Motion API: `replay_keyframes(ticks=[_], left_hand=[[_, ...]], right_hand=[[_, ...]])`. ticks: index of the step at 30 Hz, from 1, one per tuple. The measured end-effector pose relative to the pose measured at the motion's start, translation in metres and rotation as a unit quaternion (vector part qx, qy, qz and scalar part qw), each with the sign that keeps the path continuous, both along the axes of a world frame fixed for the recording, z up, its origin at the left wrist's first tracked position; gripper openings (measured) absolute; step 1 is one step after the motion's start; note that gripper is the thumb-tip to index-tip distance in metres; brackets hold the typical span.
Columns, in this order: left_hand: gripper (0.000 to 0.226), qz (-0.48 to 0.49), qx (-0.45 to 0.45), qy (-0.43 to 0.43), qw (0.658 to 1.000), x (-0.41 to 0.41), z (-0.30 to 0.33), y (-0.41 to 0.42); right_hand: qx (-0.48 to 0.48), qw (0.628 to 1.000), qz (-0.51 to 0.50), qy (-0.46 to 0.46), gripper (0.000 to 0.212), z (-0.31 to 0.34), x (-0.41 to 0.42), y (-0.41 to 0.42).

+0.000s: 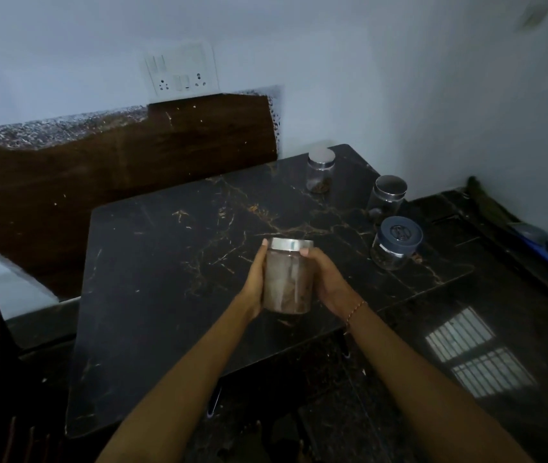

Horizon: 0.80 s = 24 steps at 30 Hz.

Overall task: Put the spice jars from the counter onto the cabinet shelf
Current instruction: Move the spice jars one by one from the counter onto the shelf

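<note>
Over the front-right part of the dark marbled tabletop, clasping a steel-lidded jar upright between both hands: left hand pressing its palm against the jar's left wall, thumb tip reaching the lid rim; right hand pressing the opposite wall, a thin bracelet circling that wrist. Holding the grip on both sides pressed flat onto the glass, fingers hidden behind it. Sitting near the front edge (whether lifted or resting on the stone, cannot tell).

Lining the right edge, three more jars, well apart from the held one: a silver-lidded jar nearest the back corner, a clear jar beside the edge, a blue-lidded jar closest to the hands.

Leaving the whole left and middle of the slab bare. Backing it, a brown wooden panel under a wall socket plate; dropping away to dark floor tiles past the right edge.
</note>
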<state>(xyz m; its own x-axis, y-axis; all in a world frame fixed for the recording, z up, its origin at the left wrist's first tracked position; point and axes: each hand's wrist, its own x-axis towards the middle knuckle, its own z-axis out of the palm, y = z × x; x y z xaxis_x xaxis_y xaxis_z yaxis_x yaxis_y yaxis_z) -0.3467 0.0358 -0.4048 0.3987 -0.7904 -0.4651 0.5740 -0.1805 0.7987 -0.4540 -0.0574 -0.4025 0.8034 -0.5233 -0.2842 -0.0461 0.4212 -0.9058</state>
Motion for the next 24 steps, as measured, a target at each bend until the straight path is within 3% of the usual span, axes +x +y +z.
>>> replay_keyframes(ticks=[3,6,11,14,17,20,24], left_hand=[[0.062,0.013,-0.016,0.04,0.999,-0.01,0.002,-0.004],[0.059,0.013,-0.05,0.059,0.997,-0.013,0.005,-0.004],[0.053,0.043,-0.017,-0.109,0.993,-0.009,0.015,-0.012],[0.037,0.064,0.001,-0.155,0.986,-0.007,0.017,-0.018],[0.046,0.034,0.004,-0.125,0.992,0.0,0.021,-0.02],[0.041,0.01,-0.004,-0.117,0.993,0.011,0.022,-0.018],[0.051,-0.016,-0.004,-0.047,0.999,0.016,0.021,-0.017]], right_hand=[[0.029,0.999,-0.034,0.014,0.047,0.002,0.005,0.002],[-0.058,0.993,-0.084,0.067,0.056,0.007,0.01,0.003],[-0.239,0.956,-0.155,0.072,0.03,0.012,0.008,0.0],[-0.191,0.97,-0.13,0.074,0.041,0.013,0.015,0.009],[-0.119,0.975,-0.179,0.061,0.043,0.02,0.024,0.012],[-0.042,0.98,-0.19,0.04,0.048,0.026,0.028,0.008],[-0.035,0.984,-0.167,0.047,0.046,0.021,0.036,0.005]])
